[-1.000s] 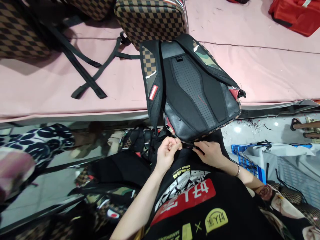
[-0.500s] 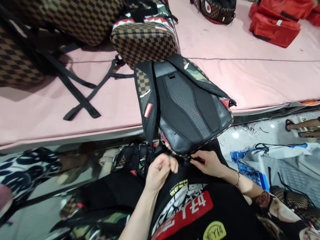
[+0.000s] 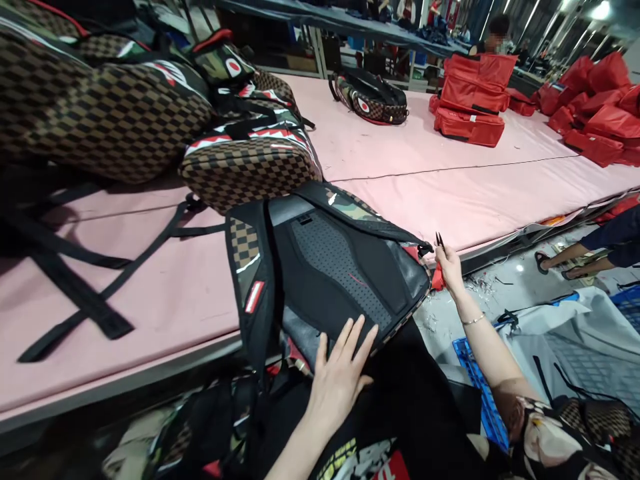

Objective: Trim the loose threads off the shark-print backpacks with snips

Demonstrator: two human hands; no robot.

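Observation:
A backpack (image 3: 345, 267) lies with its black padded back panel up, partly on the pink table and reaching over its edge toward my lap. My left hand (image 3: 340, 367) rests on the bag's lower edge with its fingers spread, holding nothing. My right hand (image 3: 450, 267) is beside the bag's right corner, closed round small pointed black snips (image 3: 440, 241). Something red shows just below that hand. Black shoulder straps with checkered and camouflage patches run along both sides of the bag.
Checkered backpacks (image 3: 120, 120) are piled at the left of the pink table (image 3: 480, 180), with loose black straps in front. Another patterned bag (image 3: 373, 97) and red bags (image 3: 473, 100) stand farther back. Blue crates (image 3: 480, 393) and a person's feet (image 3: 543, 263) are at the right.
The view has tilted up. My left hand has opened and moved onto the bag. My right hand has left the lower edge for the right corner, and snips now show in it.

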